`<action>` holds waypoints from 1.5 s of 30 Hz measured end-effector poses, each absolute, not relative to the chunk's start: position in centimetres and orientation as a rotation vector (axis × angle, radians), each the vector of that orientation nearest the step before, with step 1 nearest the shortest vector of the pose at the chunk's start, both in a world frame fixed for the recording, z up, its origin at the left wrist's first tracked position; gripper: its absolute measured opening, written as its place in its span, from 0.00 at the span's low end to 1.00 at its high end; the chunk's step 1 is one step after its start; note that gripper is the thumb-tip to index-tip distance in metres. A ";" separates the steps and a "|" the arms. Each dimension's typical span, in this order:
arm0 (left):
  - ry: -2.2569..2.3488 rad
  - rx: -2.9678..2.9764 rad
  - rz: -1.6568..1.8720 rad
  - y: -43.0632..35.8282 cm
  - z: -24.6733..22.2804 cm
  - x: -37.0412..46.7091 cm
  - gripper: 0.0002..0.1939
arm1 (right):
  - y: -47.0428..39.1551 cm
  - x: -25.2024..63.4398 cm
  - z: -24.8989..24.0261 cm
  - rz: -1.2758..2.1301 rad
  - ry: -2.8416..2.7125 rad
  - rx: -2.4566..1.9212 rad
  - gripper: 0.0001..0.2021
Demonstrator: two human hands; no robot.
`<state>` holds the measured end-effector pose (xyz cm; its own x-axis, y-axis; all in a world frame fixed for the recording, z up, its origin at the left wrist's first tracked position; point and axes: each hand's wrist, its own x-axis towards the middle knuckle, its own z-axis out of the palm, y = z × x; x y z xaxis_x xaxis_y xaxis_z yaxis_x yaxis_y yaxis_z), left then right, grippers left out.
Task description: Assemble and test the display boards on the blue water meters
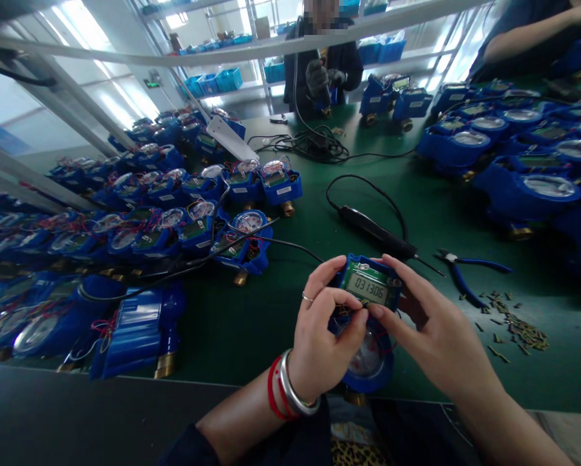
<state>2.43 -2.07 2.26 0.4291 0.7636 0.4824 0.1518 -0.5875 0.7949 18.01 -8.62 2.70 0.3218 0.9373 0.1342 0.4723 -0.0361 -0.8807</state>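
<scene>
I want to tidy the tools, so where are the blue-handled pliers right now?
In the head view, they lie on the green table to the right of the right hand, beside the pile of screws.

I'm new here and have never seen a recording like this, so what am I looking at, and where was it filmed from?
There is no robot here: the left hand and right hand are a person's own. The single picture comes from a camera on that person's head, looking forward and down, so the hands show near the bottom.

Both hands hold a blue meter with a lit-up green board, a number display and a round dial. The left wears a ring and bangle.

On the green table lie a black corded screwdriver, blue-handled pliers and a scatter of small screws. More blue meters stand to both sides. Across the table, another person wears grey gloves.
</scene>
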 end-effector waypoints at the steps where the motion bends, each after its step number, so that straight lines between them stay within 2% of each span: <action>1: 0.762 1.999 1.161 -2.1 2.2 2.4 0.05 | -8.6 18.0 2.7 0.665 -1.269 -1.647 0.29; 5: 0.743 1.908 1.136 -2.0 1.9 2.2 0.09 | -8.5 18.2 2.9 0.775 -1.217 -1.596 0.29; 11: 0.613 1.854 0.887 0.1 1.6 1.6 0.31 | -8.3 18.6 3.1 0.770 -1.234 -1.617 0.28; 14: 0.604 1.949 0.810 1.3 2.0 1.4 0.35 | -8.1 18.8 3.1 0.781 -1.234 -1.645 0.28; 18: 0.563 2.095 0.760 2.0 2.8 1.3 0.37 | -8.0 19.1 3.2 0.875 -1.178 -1.630 0.26; 27: 0.493 2.200 0.752 2.1 2.7 1.3 0.35 | -7.8 19.2 3.5 0.922 -1.189 -1.545 0.23; 32: 0.539 2.214 0.742 1.9 1.9 1.2 0.40 | -7.6 20.2 4.0 0.968 -1.345 -1.555 0.27; 37: 0.566 2.199 0.711 1.9 1.8 1.2 0.43 | -7.3 21.7 4.9 0.750 -1.671 -1.700 0.29; 45: 0.592 2.229 0.893 1.6 1.8 1.4 0.42 | -6.9 21.7 5.2 0.572 -1.867 -1.713 0.31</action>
